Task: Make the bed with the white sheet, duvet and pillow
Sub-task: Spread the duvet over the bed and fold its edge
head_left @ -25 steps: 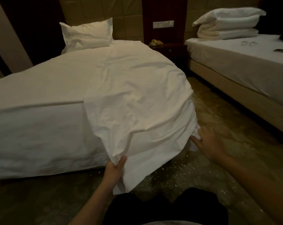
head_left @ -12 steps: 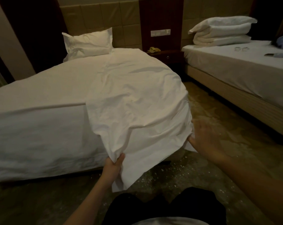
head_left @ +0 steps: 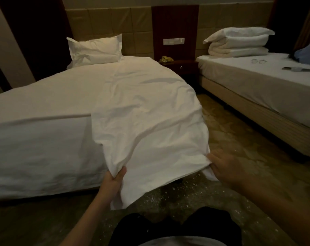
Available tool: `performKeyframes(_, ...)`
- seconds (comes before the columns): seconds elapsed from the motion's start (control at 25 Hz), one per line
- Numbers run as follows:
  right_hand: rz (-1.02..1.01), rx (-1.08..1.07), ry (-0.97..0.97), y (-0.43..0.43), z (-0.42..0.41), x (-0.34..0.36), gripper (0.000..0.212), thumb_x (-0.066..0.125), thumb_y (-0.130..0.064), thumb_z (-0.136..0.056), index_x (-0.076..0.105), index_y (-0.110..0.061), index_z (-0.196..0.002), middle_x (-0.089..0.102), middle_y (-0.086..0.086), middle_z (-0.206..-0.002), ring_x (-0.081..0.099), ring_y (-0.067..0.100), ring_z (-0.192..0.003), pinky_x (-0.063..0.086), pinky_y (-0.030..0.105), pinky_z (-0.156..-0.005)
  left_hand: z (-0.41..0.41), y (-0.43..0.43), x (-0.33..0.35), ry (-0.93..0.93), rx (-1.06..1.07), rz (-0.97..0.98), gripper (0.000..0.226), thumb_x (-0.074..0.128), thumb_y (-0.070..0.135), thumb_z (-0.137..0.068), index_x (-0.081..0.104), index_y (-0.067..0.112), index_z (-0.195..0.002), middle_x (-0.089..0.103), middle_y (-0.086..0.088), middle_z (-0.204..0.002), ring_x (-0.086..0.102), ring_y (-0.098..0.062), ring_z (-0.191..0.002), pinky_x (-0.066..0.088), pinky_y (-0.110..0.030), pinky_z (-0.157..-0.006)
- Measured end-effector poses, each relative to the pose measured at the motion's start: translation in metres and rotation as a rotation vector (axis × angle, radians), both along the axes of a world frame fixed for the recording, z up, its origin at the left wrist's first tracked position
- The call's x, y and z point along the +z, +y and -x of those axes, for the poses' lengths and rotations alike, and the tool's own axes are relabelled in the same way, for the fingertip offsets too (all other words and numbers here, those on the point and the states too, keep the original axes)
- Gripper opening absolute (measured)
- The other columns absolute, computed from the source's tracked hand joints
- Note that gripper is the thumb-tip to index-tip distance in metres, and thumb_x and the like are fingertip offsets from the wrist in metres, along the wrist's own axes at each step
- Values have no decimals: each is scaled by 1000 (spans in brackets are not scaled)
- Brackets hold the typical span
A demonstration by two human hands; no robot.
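Dim room: over the bed [head_left: 35, 148] the white sheet [head_left: 141, 121] lies light, limp, crumpled; my left hand [head_left: 114, 181] and right hand [head_left: 225, 166] each grip its near hem, and the corners seem the surest hold.

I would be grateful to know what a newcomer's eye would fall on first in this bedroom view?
First, the rumpled white sheet draped over the right half of the near bed, its foot edge gripped by the left hand, with the right hand at the other corner, grip unclear. Next, the pillow at that bed's head and the stack of folded white bedding on the far bed at right.
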State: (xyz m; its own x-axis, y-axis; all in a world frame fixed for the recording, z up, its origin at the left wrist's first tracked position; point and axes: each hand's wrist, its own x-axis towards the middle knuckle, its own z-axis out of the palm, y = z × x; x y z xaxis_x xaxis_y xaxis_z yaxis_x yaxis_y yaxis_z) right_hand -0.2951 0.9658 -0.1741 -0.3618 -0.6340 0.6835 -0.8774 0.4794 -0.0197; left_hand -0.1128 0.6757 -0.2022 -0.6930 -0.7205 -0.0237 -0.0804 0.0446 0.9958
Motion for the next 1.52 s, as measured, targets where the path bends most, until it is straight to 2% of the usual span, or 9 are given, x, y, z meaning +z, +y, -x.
performKeyframes(0.24, 328, 138, 47, 12, -75, 7, 42, 40, -15, -95, 68, 4, -72, 59, 11, -59, 47, 14, -58, 24, 11, -63, -45, -8, 44, 129, 6, 272, 21, 53, 15, -94, 55, 9, -114, 61, 1, -93, 57, -15, -84, 47, -22, -68)
performKeyframes(0.44, 312, 42, -79, 3, -56, -33, 22, 47, -25, -94, 60, -10, -85, 61, 9, -71, 53, 17, -64, 43, 23, -60, -50, -16, 37, 72, 3, 281, 23, 52, 12, -95, 55, 8, -117, 62, -3, -98, 57, -22, -93, 46, -26, -70)
performKeyframes(0.56, 320, -170, -510, -18, -39, -48, 4, 58, -16, -91, 53, -17, -91, 51, 1, -93, 52, 18, -77, 48, 36, -63, -51, -22, 35, 88, 42, 167, 23, 50, 16, -97, 53, 10, -119, 60, -4, -104, 56, -23, -95, 43, -36, -78)
performKeyframes(0.76, 566, 141, -1074, -37, -35, -52, 14, 47, -17, -79, 56, -11, -88, 46, 4, -99, 49, 17, -88, 42, 13, -71, -45, -42, 40, 70, 51, 161, 18, 48, 21, -97, 54, 10, -110, 61, -2, -95, 57, -25, -94, 43, -37, -76)
performKeyframes(0.84, 585, 130, -1008, -28, -32, -60, 19, 45, -15, -74, 56, -19, -89, 50, 6, -101, 54, 20, -88, 47, 21, -74, -43, -48, 29, 6, 41, 177, 20, 49, 22, -97, 52, 10, -113, 59, -1, -102, 55, -25, -101, 43, -37, -78)
performKeyframes(0.96, 162, -46, -612, -14, -21, -75, 24, 56, -19, -82, 52, -25, -105, 47, 4, -114, 56, 24, -89, 52, 43, -70, -37, -48, 8, -63, 55, 139, 38, 51, 25, -96, 48, 5, -128, 55, -6, -117, 53, -29, -112, 43, -40, -85)
performKeyframes(1.08, -56, -256, -520, -19, -14, -77, 40, 66, -28, -84, 49, -19, -119, 42, 4, -123, 52, 24, -94, 52, 43, -66, -32, -43, -5, -94, 68, 51, 43, 51, 24, -96, 45, 0, -132, 55, -15, -126, 52, -34, -115, 43, -41, -86)
performKeyframes(1.32, 45, -323, -557, -25, -21, -64, 12, 48, -13, -93, 49, -5, -102, 50, 16, -105, 50, 30, -81, 45, 43, -63, -32, -34, -2, -97, 83, 43, 41, 51, 19, -97, 46, -3, -131, 55, -16, -124, 52, -31, -112, 41, -37, -85)
performKeyframes(1.52, 601, -123, -364, -4, -68, -34, 17, 41, -8, -83, 52, 0, -94, 46, 4, -81, 37, 9, -67, 36, 18, -57, -56, -15, 18, 23, 69, 158, 34, 49, 15, -96, 50, 1, -127, 57, -11, -119, 53, -24, -105, 42, -35, -84)
